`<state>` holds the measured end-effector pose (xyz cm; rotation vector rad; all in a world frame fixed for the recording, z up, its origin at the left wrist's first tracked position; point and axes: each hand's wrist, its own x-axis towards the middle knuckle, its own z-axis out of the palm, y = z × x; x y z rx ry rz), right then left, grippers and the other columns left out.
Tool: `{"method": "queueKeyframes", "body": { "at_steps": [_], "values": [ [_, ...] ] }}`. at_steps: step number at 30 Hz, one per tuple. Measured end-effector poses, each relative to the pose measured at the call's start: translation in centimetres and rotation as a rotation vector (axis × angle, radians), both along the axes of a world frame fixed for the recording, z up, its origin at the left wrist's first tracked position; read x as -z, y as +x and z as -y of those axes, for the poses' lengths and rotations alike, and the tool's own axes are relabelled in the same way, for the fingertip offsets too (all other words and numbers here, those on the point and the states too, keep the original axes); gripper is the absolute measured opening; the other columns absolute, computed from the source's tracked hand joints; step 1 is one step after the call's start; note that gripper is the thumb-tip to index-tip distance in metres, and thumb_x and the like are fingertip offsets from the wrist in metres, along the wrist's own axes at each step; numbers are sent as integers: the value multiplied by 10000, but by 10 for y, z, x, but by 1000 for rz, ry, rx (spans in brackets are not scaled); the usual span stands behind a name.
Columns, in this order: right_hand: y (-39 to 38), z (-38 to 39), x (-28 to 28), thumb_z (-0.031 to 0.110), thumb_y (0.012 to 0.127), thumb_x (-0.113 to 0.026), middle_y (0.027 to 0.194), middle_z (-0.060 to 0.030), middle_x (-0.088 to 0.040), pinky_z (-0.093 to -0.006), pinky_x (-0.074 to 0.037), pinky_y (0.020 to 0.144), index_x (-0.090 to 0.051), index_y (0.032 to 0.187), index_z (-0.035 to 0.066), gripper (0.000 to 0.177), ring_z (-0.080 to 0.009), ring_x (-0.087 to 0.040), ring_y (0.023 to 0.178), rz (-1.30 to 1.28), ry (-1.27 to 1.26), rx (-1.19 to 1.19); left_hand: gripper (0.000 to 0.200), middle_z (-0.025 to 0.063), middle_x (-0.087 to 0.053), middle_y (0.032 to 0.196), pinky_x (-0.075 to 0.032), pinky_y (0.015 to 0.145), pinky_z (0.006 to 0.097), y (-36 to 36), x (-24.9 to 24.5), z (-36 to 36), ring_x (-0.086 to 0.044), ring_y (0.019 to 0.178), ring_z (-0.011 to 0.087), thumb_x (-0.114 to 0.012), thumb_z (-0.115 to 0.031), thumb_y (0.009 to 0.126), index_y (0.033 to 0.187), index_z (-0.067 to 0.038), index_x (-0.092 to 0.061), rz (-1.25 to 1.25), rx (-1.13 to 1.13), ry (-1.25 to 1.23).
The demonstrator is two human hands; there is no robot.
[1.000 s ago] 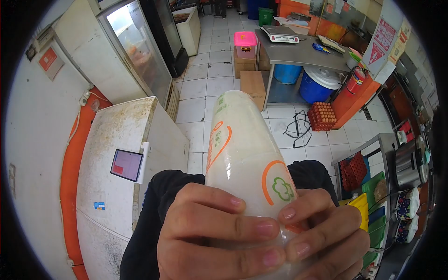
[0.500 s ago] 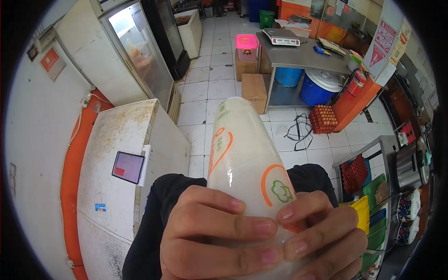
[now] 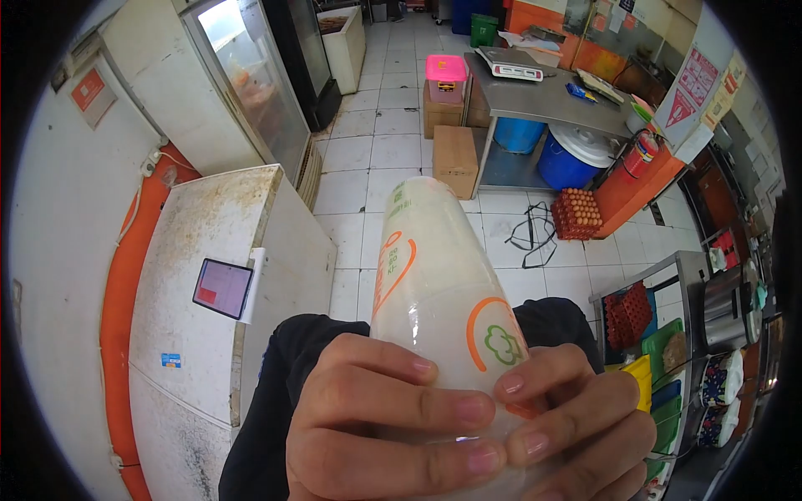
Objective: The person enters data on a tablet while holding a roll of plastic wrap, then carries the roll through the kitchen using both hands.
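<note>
A long stack of translucent plastic cups (image 3: pixel 430 275) in a clear sleeve, printed with orange and green marks, points away from me over the tiled floor. My left hand (image 3: pixel 384 430) wraps its near end from the left, fingers curled across the front. My right hand (image 3: pixel 581 417) grips the same end from the right, fingertips pressing near the green clover logo. Black sleeves show behind both hands.
A worn white chest freezer (image 3: pixel 209 275) with a tablet (image 3: pixel 224 288) on it stands at my left. Ahead are cardboard boxes (image 3: pixel 454 154), a steel table (image 3: pixel 543 96) with a scale, blue drums, egg trays (image 3: pixel 576 209) and a cable on the floor. Racks line the right.
The stack's far end has dipped slightly lower in view and the camera has shifted a little; both hands keep the same grip.
</note>
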<state>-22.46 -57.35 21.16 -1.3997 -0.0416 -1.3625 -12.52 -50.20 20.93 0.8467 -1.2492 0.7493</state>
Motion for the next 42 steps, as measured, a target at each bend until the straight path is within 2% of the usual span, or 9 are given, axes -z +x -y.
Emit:
{"method": "queueKeyframes", "body": {
  "at_steps": [7,10,12,19,25,30,34,36,42],
  "values": [
    [10,0,-3,101,900,-508,699,-28,-415,-400,-520,713,-377,702,66,240,-129,-491,632,198,-70,-95,150,45,-554,866,-447,746,355,-4,-1,6,-591,797,236,-531,-251,902,943,-166,-414,-7,-11,-36],
    [29,17,2,174,913,-508,830,-19,-510,-459,-525,758,-473,887,105,82,-210,-536,800,381,-281,-265,136,35,-552,869,-440,771,364,-8,-6,-1,-588,806,233,-520,-260,910,948,-164,-431,-48,3,43],
    [40,26,1,204,920,-504,896,-17,-556,-486,-526,787,-519,979,125,100,-252,-558,881,494,-425,-360,125,25,-543,869,-435,801,379,-17,-14,-11,-582,830,229,-471,-282,939,944,-157,-482,-142,25,114],
    [49,24,5,198,924,-496,903,-17,-556,-488,-521,802,-519,979,129,91,-253,-558,884,615,-443,-332,142,11,-534,860,-432,812,381,-12,-11,-7,-577,838,219,-455,-286,950,935,-152,-502,-117,56,111],
    [44,25,5,201,926,-494,908,-13,-559,-495,-519,800,-522,980,132,92,-253,-558,889,591,-430,-355,131,11,-537,863,-430,813,382,-9,-10,-6,-578,839,221,-463,-282,944,939,-155,-494,-62,84,103],
    [-3,6,-2,131,910,-507,746,-23,-434,-418,-509,744,-428,742,65,196,-132,-501,732,152,-99,-119,123,11,-540,865,-428,815,383,-8,-8,-4,-579,841,223,-470,-279,940,942,-157,-487,-40,98,89],
    [12,38,-5,185,921,-501,871,-11,-524,-480,-510,789,-504,920,113,72,-212,-541,862,261,-393,-414,118,11,-542,866,-426,816,383,-8,-8,0,-580,842,224,-475,-276,937,944,-159,-481,-36,124,93],
    [27,52,-4,208,925,-501,925,-4,-565,-510,-513,804,-531,1004,139,109,-249,-560,907,370,-528,-497,116,12,-543,867,-425,816,384,-8,-8,3,-580,842,224,-478,-275,935,945,-160,-479,-32,142,95],
    [6,32,-6,153,902,-528,793,-29,-466,-437,-495,781,-493,783,73,147,-157,-510,799,313,-235,-102,111,12,-546,870,-422,818,385,-10,-7,24,-581,844,226,-486,-271,930,949,-163,-471,-45,291,114]
  ]
}}
